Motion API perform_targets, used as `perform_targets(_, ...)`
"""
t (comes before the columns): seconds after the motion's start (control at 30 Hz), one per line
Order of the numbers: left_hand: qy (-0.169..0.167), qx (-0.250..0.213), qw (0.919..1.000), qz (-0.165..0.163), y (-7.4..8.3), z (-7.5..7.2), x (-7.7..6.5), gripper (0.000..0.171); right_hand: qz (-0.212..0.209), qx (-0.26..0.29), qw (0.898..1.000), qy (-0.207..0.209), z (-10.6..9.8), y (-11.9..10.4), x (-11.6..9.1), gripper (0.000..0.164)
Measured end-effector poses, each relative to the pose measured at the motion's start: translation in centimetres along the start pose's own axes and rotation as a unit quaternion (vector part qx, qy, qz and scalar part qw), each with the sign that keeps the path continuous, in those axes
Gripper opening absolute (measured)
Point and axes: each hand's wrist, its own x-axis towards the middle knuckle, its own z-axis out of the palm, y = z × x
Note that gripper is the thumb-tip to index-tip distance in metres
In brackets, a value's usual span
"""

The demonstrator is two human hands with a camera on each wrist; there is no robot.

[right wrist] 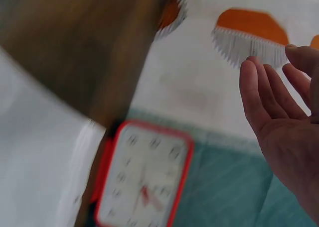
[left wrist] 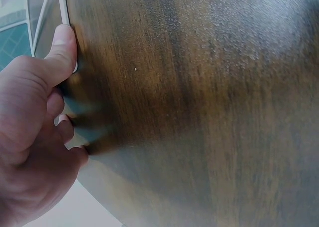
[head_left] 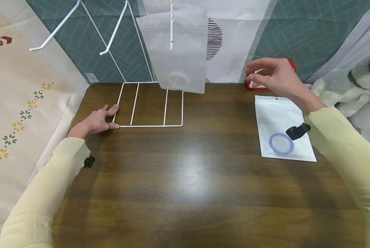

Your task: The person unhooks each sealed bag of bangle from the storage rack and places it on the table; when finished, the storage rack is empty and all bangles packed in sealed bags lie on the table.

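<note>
My left hand (head_left: 99,120) is at the left front corner of a white wire rack (head_left: 150,126), thumb along the front wire and fingers spread over the side wire. In the left wrist view, the thumb (left wrist: 64,50) lies on the white wire and the other fingertips are at the wood. A white zip pouch (head_left: 185,62) hangs at one of the rack's prongs, a pale ring showing at its bottom. My right hand (head_left: 275,75) is raised with loosely bent fingers and holds nothing. Below it lies another white pouch (head_left: 267,119) with a blue ring (head_left: 281,153) on its front.
A red-framed clock (right wrist: 144,177) stands at the back edge, partly behind my right hand in the head view. Two bare prongs (head_left: 116,31) of the rack jut forward at upper left. A grey and white plush toy (head_left: 355,82) sits right of the wooden table (head_left: 191,193).
</note>
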Motion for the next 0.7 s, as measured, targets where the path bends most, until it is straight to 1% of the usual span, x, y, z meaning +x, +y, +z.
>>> perform_targets(0.2,0.001,-0.002,1.0000,0.000,-0.1,0.0,0.0,0.090,-0.030,0.038,0.999,0.005,2.0,-3.4,2.1,0.037)
perform_targets(0.37,0.000,-0.004,1.0000,-0.001,0.0,0.1,0.3,0.091,-0.054,0.046,0.997,0.028,3.2,-5.8,3.9,0.041)
perform_targets(0.53,0.001,-0.002,1.0000,-0.001,0.0,0.1,0.4,0.090,-0.048,0.065,0.996,0.037,3.6,-7.9,5.5,0.041)
perform_targets(0.7,0.002,0.004,1.0000,0.002,0.0,0.2,0.6,0.090,-0.047,0.081,0.995,0.034,3.9,-9.1,6.5,0.041)
